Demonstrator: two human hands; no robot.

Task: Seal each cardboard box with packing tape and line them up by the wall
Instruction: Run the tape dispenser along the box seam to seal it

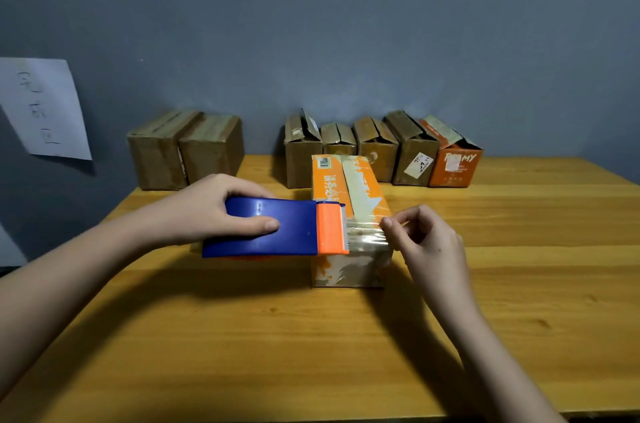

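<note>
Fingers first: left hand grips the tape dispenser from above, thumb laid flat across the blue body w/ its tip near the middle, other fingers wrapped over the far edge, so closed round the tool. Dispenser has a blue body and an orange cutter head at its right end, head resting on the near left top edge of the orange box. Right hand is curled, thumb and forefinger pinching the free end of the clear tape; the other fingers are tucked loosely under, touching nothing that shows. Tape stretches taut from the cutter across the near end of the box top to that pinch, approx. level w/ the lid. Orange box sits mid-table on the wooden table, long side running away from the person, well apart from the wall. Count: 1 dispenser, 1 box under the hands, 7 more boxes at the back edge by the wall. Of those, 2 brown boxes stand touching on the left w/ flaps flat; after a gap, a row of 5 on the right, 4 brown and 1 orange at the far right end, flaps standing partly open. 1 paper sheet w/ handwriting hangs on the wall at left.
</note>
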